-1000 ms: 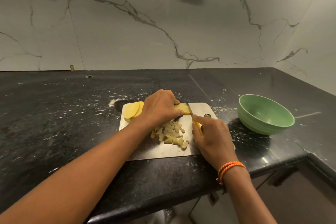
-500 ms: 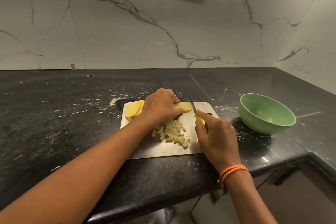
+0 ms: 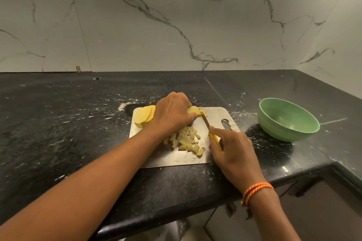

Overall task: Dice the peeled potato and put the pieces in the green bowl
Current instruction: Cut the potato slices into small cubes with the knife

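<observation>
**Mid-dice: both grips busy on the board**

I see the left hand [image 3: 172, 112] pressing down on the potato slices [image 3: 195, 111] at the back of the steel cutting board [image 3: 215, 115], fingers curled over them, grip clenched on them. More slices [image 3: 144, 117] fan out from under its left side. Right hand [image 3: 233, 152] has its grip wrapped round the yellow-handled knife [image 3: 212, 134], blade angled toward the slices, tip just beside them; contact unclear. Diced pieces [image 3: 186, 141] are piled mid-board between the hands. Green bowl [image 3: 288, 119] sits on the black table [image 3: 78, 123] right of the board, well apart; I can see no pieces inside. Orange band [image 3: 256, 189] on right wrist.
</observation>
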`<state>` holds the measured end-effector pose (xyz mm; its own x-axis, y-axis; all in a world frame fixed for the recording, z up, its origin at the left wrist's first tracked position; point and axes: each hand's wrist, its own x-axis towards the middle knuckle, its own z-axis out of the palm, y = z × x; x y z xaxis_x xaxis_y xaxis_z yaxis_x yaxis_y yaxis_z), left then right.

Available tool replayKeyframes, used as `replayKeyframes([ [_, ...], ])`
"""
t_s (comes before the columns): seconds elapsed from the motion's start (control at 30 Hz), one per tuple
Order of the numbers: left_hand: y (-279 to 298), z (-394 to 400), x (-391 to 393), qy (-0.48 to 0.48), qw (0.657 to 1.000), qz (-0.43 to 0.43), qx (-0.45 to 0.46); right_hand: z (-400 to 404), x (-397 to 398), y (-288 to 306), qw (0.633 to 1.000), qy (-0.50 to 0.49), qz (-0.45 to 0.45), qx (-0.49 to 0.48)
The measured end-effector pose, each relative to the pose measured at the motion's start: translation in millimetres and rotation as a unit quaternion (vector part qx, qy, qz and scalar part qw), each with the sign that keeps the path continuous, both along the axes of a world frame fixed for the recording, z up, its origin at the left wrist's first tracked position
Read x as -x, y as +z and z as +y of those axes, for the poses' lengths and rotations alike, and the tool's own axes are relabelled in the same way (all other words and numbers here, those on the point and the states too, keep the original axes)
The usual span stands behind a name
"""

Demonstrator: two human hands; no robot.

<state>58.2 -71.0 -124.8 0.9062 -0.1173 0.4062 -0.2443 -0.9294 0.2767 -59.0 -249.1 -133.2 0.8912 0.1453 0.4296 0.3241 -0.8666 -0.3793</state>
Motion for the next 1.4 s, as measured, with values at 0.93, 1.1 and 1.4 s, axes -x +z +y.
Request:
replayKeyframes([
  [0.93,7.9,2.4,-1.1,-0.005,0.997,0.071,0.013,20.1,-22.4,1.2,0.999,-0.001,-0.022,0.026],
  [1.1,4.7,3.1,-2.2,0.016,0.998,0.053,0.012,4.5,2.6,0.9,1.0,0.002,-0.014,0.007],
  [1.4,15.9,15.9,-5.4,-0.017,0.994,0.108,0.026,12.1,-3.0,7.3,0.997,-0.004,-0.077,-0.028],
])
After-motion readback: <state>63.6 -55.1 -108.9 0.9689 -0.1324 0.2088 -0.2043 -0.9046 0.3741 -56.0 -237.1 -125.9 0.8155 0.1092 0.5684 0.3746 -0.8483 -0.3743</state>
